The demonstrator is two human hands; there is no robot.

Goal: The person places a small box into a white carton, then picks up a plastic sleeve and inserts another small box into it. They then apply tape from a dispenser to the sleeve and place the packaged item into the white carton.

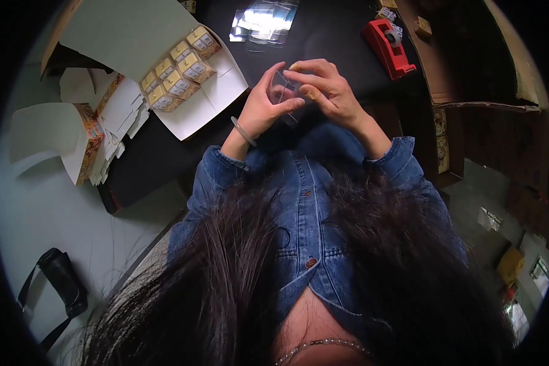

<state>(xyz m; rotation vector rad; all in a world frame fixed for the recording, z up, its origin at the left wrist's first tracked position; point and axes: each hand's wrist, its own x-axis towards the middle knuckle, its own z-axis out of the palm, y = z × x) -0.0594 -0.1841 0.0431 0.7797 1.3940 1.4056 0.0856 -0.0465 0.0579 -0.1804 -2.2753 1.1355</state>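
Note:
A small clear plastic box is held up between my two hands above the dark table. My left hand, with a bracelet at the wrist, grips the box from the left, thumb on the near side and fingers on the far side. From the right, my right hand has bent fingers at the box's upper edge, where they seem to pinch it. Beyond the hands lie flat clear plastic pieces, shining under the light.
A white open carton at the left holds several small yellow-and-white boxes. A red tape dispenser stands at the right, near a large cardboard box. Folded printed cartons lie far left; a black bag is lower down.

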